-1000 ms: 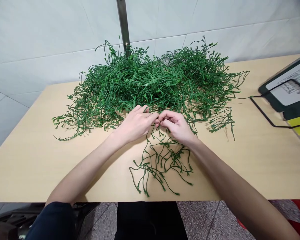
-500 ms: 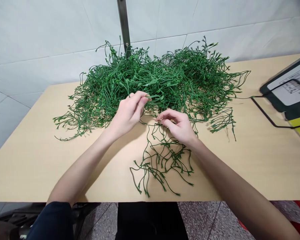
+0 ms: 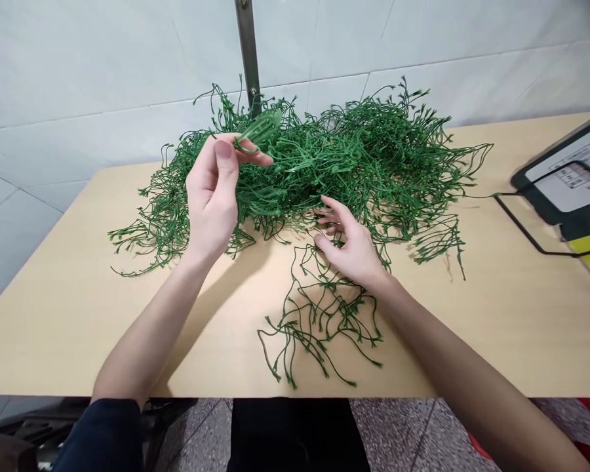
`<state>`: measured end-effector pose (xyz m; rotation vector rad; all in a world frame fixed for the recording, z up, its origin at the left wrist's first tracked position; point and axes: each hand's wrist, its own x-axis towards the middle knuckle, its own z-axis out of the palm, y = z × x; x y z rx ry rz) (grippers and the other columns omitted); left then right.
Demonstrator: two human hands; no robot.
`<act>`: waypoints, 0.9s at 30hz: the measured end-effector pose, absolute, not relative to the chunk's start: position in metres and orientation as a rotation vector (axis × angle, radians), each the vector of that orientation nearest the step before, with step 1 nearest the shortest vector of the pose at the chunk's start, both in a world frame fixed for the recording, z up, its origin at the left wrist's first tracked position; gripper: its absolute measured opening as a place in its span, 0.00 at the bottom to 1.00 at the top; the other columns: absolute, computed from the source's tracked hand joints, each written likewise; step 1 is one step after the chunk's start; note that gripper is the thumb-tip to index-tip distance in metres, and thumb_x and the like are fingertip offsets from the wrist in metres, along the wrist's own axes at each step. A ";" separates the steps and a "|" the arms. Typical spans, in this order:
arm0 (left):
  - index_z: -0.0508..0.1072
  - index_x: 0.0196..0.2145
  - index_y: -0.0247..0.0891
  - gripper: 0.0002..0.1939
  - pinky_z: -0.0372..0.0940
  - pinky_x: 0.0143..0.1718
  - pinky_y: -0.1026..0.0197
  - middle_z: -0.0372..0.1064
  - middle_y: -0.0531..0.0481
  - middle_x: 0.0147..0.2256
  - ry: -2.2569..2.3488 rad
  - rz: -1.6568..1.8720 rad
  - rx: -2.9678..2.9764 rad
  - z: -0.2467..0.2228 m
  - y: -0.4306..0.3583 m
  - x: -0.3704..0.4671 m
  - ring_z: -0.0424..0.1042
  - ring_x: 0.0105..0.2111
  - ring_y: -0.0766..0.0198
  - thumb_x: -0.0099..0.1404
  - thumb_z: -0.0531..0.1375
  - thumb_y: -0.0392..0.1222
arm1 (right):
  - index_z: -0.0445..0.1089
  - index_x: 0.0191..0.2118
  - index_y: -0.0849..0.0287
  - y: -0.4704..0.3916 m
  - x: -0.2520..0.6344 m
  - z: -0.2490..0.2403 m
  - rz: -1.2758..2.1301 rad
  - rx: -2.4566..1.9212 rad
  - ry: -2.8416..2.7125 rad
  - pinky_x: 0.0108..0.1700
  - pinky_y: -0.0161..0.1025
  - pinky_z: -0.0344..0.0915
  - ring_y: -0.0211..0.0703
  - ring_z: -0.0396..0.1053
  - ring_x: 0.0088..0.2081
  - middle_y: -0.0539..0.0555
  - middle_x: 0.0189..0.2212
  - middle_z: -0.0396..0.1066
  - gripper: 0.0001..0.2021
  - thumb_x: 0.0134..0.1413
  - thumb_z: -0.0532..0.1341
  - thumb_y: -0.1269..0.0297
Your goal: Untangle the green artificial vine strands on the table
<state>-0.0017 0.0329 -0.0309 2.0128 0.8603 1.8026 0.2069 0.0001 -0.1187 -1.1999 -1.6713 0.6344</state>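
Observation:
A large tangled heap of green strands (image 3: pixel 319 157) with small forked tips lies along the back of the wooden table (image 3: pixel 69 308). My left hand (image 3: pixel 214 196) is raised over the heap's left part, thumb and fingers closed on a green strand (image 3: pixel 260 131) that is blurred by motion. At the front edge of the heap, my right hand (image 3: pixel 351 252) has its fingers apart and holds nothing visible. Between my forearms a smaller loose spread of green strands (image 3: pixel 319 328) lies on the table, its upper right part beside my right hand.
At the right edge lies a dark-framed board (image 3: pixel 570 177) with a printed sheet and yellow and blue parts, a thin black frame (image 3: pixel 526 236) over it. A metal post (image 3: pixel 248 59) stands behind the heap, against the tiled wall (image 3: pixel 103 65).
My left hand has lifted up and to the left with the strand. The fingers of my right hand have spread from a near-pinch, with the hand in almost the same place.

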 end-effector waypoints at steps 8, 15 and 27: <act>0.69 0.42 0.41 0.23 0.73 0.36 0.59 0.72 0.52 0.34 0.906 1.689 1.936 -0.029 0.036 -0.009 0.76 0.36 0.67 0.73 0.45 0.61 | 0.70 0.47 0.54 -0.003 0.206 -0.117 0.568 -1.113 -1.482 0.38 0.42 0.67 0.41 0.67 0.31 0.50 0.29 0.70 0.14 0.53 0.60 0.68; 0.67 0.42 0.37 0.24 0.75 0.31 0.63 0.74 0.47 0.34 0.936 1.324 1.802 -0.036 0.018 0.015 0.78 0.32 0.67 0.74 0.44 0.60 | 0.73 0.42 0.53 -0.006 0.205 -0.106 0.979 -0.909 -1.325 0.42 0.45 0.72 0.44 0.73 0.38 0.55 0.40 0.75 0.11 0.52 0.65 0.60; 0.63 0.39 0.37 0.19 0.70 0.26 0.66 0.74 0.48 0.35 0.799 0.994 1.592 -0.052 0.021 0.015 0.77 0.30 0.66 0.62 0.67 0.50 | 0.77 0.37 0.57 -0.009 0.205 -0.097 1.096 -0.918 -1.266 0.31 0.40 0.73 0.38 0.72 0.25 0.51 0.25 0.75 0.15 0.47 0.72 0.52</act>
